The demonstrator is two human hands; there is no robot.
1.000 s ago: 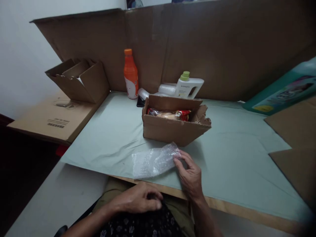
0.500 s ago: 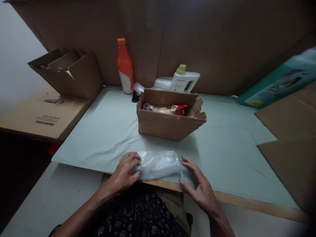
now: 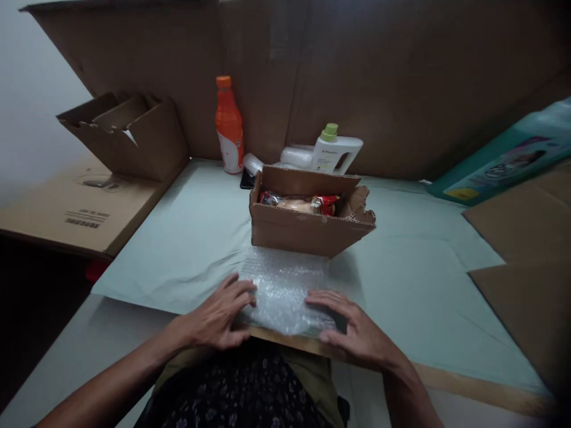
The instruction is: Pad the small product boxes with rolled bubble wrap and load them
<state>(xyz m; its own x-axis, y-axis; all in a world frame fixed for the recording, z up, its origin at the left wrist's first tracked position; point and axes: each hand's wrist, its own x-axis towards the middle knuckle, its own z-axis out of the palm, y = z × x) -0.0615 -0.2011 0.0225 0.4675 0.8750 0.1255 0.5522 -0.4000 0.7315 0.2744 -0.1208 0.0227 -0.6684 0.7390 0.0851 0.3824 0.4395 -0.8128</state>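
Note:
A sheet of clear bubble wrap lies spread flat on the pale green paper at the near table edge. My left hand rests flat on its left side, fingers stretched out. My right hand lies flat on its right side, fingers apart. Just behind the wrap stands an open cardboard box holding a red-ended food packet.
An orange bottle, a white jug with a green cap and a bubble wrap roll stand at the back by a cardboard wall. An empty torn box sits left; a teal package and flat cardboard lie right.
The bubble wrap, folded a moment ago, is now unfolded toward the box. Both hands have moved onto it and lie flat; a second ago my left hand was in my lap.

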